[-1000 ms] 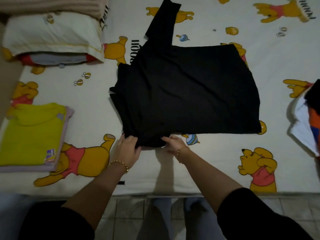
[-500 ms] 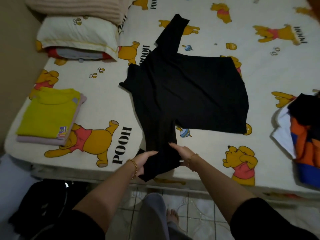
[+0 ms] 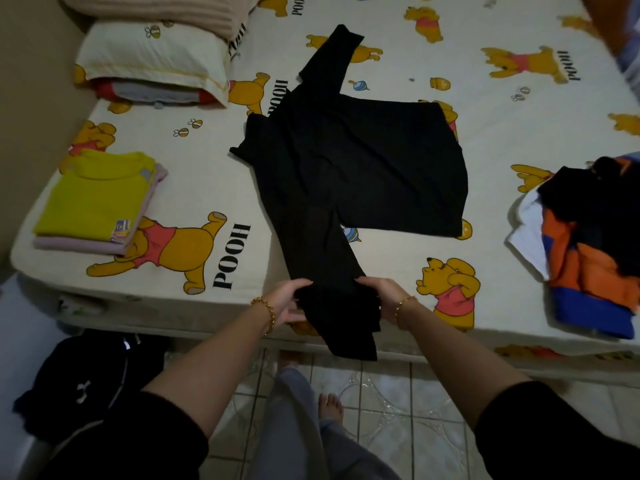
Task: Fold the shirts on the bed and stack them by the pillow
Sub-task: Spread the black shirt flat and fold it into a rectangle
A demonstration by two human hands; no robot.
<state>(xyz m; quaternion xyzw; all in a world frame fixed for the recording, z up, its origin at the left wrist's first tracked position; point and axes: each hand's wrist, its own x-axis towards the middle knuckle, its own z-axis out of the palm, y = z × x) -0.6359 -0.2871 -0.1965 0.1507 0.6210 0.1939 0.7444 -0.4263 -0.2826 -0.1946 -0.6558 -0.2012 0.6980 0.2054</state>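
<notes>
A black long-sleeved shirt (image 3: 356, 161) lies spread on the bed (image 3: 214, 174), one sleeve reaching towards the far side. Its near sleeve stretches over the bed's front edge and hangs down. My left hand (image 3: 287, 301) grips that sleeve's left side and my right hand (image 3: 379, 296) grips its right side, near the cuff. A folded yellow shirt (image 3: 97, 192) sits on top of a folded pink one at the left, below the pillow (image 3: 152, 55).
A heap of unfolded clothes (image 3: 595, 233) in orange, blue, white and black lies at the bed's right edge. A folded beige blanket (image 3: 162, 10) rests behind the pillow. A dark garment (image 3: 83, 375) lies on the tiled floor at the left.
Both hands have drawn the near sleeve out from the shirt's body, towards me and past the bed's edge. The view has pulled back and shows more of the floor.
</notes>
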